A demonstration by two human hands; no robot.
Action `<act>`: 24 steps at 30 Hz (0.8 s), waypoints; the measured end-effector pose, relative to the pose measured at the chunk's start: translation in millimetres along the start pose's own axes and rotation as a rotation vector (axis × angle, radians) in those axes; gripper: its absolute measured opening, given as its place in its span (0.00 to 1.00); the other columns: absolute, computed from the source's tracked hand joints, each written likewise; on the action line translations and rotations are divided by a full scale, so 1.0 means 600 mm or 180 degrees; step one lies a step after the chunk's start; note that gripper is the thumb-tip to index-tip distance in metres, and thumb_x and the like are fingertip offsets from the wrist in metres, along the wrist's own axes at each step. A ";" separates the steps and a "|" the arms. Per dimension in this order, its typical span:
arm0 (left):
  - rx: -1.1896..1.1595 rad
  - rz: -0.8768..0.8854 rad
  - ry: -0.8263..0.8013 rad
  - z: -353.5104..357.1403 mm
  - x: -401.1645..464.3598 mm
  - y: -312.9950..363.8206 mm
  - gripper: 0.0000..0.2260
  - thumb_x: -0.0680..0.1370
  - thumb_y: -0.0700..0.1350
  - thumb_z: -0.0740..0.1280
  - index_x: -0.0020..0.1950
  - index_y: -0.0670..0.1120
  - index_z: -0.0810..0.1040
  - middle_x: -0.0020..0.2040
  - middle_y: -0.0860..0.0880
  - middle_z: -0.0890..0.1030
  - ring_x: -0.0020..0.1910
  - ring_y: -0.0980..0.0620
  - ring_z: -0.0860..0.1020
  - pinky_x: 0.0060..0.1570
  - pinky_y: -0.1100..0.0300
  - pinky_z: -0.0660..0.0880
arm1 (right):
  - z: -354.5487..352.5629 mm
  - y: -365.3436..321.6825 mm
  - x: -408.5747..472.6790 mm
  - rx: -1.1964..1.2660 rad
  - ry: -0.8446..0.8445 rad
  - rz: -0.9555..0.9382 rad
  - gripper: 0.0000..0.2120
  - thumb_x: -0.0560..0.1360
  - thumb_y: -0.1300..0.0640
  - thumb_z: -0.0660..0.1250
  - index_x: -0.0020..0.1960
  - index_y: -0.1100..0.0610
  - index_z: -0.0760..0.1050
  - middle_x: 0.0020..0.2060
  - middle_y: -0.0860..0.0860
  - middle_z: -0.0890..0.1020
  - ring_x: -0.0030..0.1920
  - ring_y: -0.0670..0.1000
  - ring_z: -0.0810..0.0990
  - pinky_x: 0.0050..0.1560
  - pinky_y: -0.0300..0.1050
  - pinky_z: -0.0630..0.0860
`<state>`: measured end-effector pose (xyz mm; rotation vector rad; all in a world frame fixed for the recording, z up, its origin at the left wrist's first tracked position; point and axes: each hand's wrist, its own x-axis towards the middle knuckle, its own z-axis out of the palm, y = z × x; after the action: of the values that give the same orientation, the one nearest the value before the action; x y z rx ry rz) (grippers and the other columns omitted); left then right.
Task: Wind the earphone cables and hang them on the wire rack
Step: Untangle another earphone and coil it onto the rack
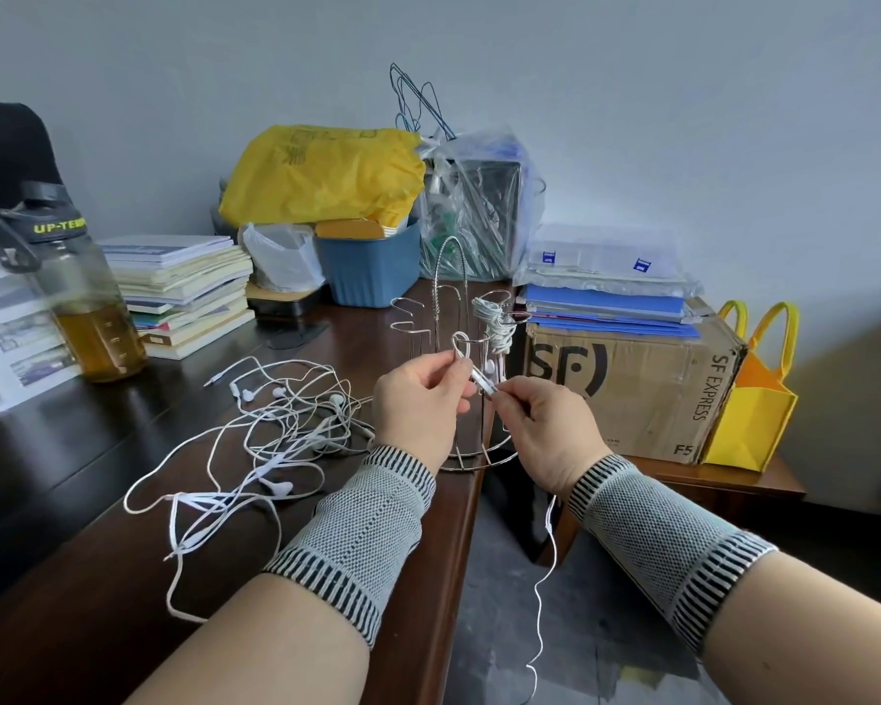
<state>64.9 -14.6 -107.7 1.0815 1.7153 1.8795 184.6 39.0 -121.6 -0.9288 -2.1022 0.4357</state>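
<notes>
white earphone cables (275,440) | yellow bag (321,170) | blue bin (372,272) | grey-and-black-striped wristbands (357,541)

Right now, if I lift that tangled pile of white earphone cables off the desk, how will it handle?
Likely floppy: the tangled earphone cables lie in loose, sagging loops on the desk. Probably light, since the cords are thin with small earbuds. They would likely snag and come up as one clump, because the strands cross one another many times.

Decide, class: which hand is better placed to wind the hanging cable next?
Probably the right hand: the loose cable trails from its grip off the desk edge, while the left hand pinches the small loop as an anchor.
</notes>
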 end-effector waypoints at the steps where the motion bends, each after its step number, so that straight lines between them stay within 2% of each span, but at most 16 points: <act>1: 0.0002 -0.0016 0.0026 0.000 0.001 0.000 0.05 0.77 0.45 0.70 0.52 0.48 0.82 0.33 0.54 0.83 0.28 0.63 0.77 0.39 0.62 0.79 | 0.000 0.000 -0.001 -0.0035 0.0009 -0.0048 0.09 0.79 0.56 0.62 0.46 0.56 0.80 0.30 0.44 0.73 0.31 0.43 0.70 0.34 0.38 0.66; 4: -0.0085 -0.0088 0.0086 0.000 0.002 0.002 0.01 0.76 0.45 0.71 0.45 0.50 0.83 0.32 0.53 0.83 0.27 0.63 0.76 0.39 0.61 0.79 | -0.002 0.001 -0.002 -0.0195 -0.0024 -0.0175 0.10 0.80 0.56 0.61 0.47 0.58 0.80 0.36 0.49 0.76 0.37 0.48 0.73 0.39 0.42 0.68; 5: -0.0110 -0.0108 0.0094 0.001 0.002 0.002 0.03 0.76 0.45 0.71 0.43 0.51 0.82 0.31 0.53 0.82 0.27 0.63 0.76 0.38 0.62 0.78 | -0.003 0.003 -0.002 -0.0248 -0.0055 -0.0188 0.10 0.80 0.56 0.61 0.48 0.58 0.80 0.37 0.49 0.76 0.37 0.48 0.73 0.39 0.42 0.67; 8: -0.0191 -0.0154 0.0103 0.001 0.002 0.004 0.06 0.76 0.44 0.72 0.39 0.52 0.81 0.29 0.54 0.82 0.26 0.63 0.75 0.35 0.65 0.77 | -0.008 0.007 -0.002 -0.0234 -0.0151 -0.0105 0.10 0.80 0.55 0.61 0.48 0.56 0.80 0.34 0.47 0.75 0.34 0.46 0.71 0.36 0.40 0.65; 11: -0.0226 -0.0188 0.0120 0.001 0.004 0.004 0.04 0.76 0.44 0.72 0.41 0.50 0.83 0.29 0.54 0.82 0.26 0.63 0.75 0.34 0.66 0.76 | -0.018 0.022 -0.003 0.0408 -0.0191 0.0388 0.09 0.79 0.53 0.63 0.42 0.52 0.77 0.26 0.44 0.73 0.25 0.42 0.67 0.29 0.37 0.66; 14: -0.0246 -0.0197 0.0128 0.001 0.004 0.003 0.06 0.76 0.44 0.72 0.40 0.53 0.81 0.29 0.54 0.82 0.27 0.63 0.75 0.34 0.66 0.76 | -0.030 0.029 0.000 0.0928 -0.0015 0.0684 0.09 0.78 0.53 0.65 0.42 0.54 0.79 0.25 0.45 0.73 0.21 0.40 0.66 0.24 0.32 0.64; 17: -0.0253 -0.0218 0.0081 0.002 0.003 0.000 0.06 0.76 0.46 0.71 0.41 0.55 0.80 0.30 0.55 0.82 0.27 0.64 0.76 0.36 0.64 0.77 | -0.036 0.020 0.006 0.0949 0.0099 0.0561 0.06 0.77 0.54 0.67 0.42 0.53 0.81 0.25 0.44 0.75 0.23 0.39 0.70 0.27 0.29 0.65; 20: -0.0272 -0.0250 0.0036 0.002 0.000 -0.003 0.03 0.77 0.46 0.71 0.43 0.54 0.81 0.31 0.54 0.83 0.27 0.63 0.76 0.36 0.64 0.77 | -0.037 0.014 0.009 0.0782 -0.0019 0.0429 0.06 0.77 0.56 0.67 0.44 0.54 0.82 0.25 0.43 0.76 0.23 0.39 0.71 0.27 0.31 0.66; 24: -0.0318 -0.0254 0.0015 0.003 0.001 -0.002 0.04 0.76 0.46 0.71 0.43 0.54 0.81 0.30 0.54 0.83 0.27 0.63 0.77 0.35 0.65 0.76 | -0.039 0.015 0.011 0.0549 0.0015 0.0426 0.08 0.76 0.56 0.68 0.40 0.55 0.81 0.24 0.44 0.76 0.22 0.39 0.71 0.25 0.30 0.66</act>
<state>66.0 -12.7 -108.7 0.9575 1.6240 1.8976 203.9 50.1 -108.6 -0.9705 -1.9697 0.6719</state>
